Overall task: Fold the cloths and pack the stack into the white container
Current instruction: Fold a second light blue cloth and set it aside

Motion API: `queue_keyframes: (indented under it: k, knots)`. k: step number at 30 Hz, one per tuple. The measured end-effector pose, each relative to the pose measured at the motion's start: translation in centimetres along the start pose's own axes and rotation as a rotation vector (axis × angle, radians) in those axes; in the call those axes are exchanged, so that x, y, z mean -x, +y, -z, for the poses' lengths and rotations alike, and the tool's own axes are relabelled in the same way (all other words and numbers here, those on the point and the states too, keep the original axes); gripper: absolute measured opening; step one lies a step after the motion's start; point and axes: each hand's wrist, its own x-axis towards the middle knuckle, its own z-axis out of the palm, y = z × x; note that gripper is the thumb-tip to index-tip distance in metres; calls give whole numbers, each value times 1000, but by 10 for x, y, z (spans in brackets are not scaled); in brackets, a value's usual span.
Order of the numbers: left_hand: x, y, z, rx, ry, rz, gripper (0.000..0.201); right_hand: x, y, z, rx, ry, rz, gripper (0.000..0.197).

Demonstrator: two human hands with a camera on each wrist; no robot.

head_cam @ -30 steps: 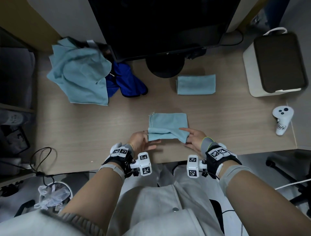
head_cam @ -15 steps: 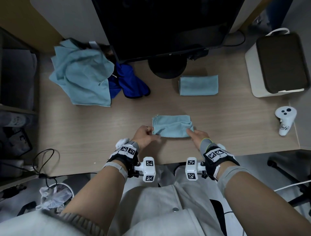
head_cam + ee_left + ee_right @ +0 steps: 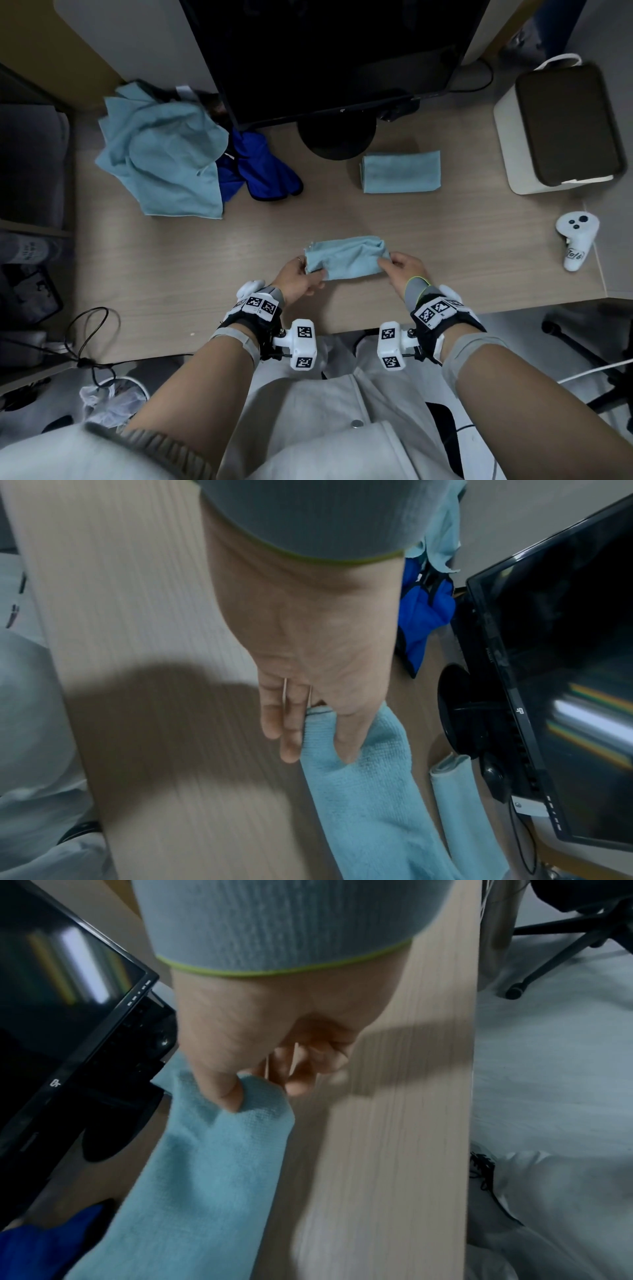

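A light blue cloth [image 3: 346,257], folded into a narrow strip, is held between both hands just above the desk near its front edge. My left hand [image 3: 301,274] pinches its left end [image 3: 342,745] between thumb and fingers. My right hand [image 3: 400,265] pinches its right end [image 3: 240,1096] the same way. A finished folded light blue cloth [image 3: 400,171] lies farther back near the monitor stand. The white container [image 3: 513,150] with a dark inside stands at the back right. Unfolded light blue cloths [image 3: 161,161] and a dark blue cloth [image 3: 253,168] are heaped at the back left.
A black monitor [image 3: 329,54] on a round base [image 3: 337,140] stands at the back centre. A white controller [image 3: 575,240] lies at the desk's right edge. Cables and a bin sit on the floor to the left.
The near half of the cloth has been folded over, making it a narrower strip. Both hands have shifted to its ends and lifted it slightly.
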Motion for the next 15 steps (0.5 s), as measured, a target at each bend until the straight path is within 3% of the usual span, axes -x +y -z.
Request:
queue_keyframes:
  k: [8, 15]
  knots:
    - [-4, -3, -5, -77, 34, 103, 24, -4, 18, -4, 150, -11, -182, 40]
    - [-8, -8, -6, -18, 76, 161, 35, -7, 14, -5, 251, -17, -126, 46]
